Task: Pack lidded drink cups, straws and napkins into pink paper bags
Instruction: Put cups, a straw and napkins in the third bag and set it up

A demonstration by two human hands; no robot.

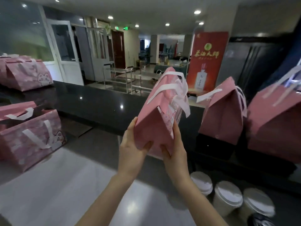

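I hold a pink paper bag [156, 121] with white handles up in front of me, tilted to the right, above the counter. My left hand [132, 145] grips its lower left side. My right hand [175, 149] grips its lower right edge and base. Three lidded drink cups [228, 195] stand low at the right, below my right forearm. What is inside the held bag is hidden.
Two pink bags [224, 115] [273, 126] stand on the dark counter [97, 103] at right. More pink bags with a cat print lie at left [31, 137] and far left [24, 75]. A pale worktop [57, 185] lies below. A red banner [206, 61] stands behind.
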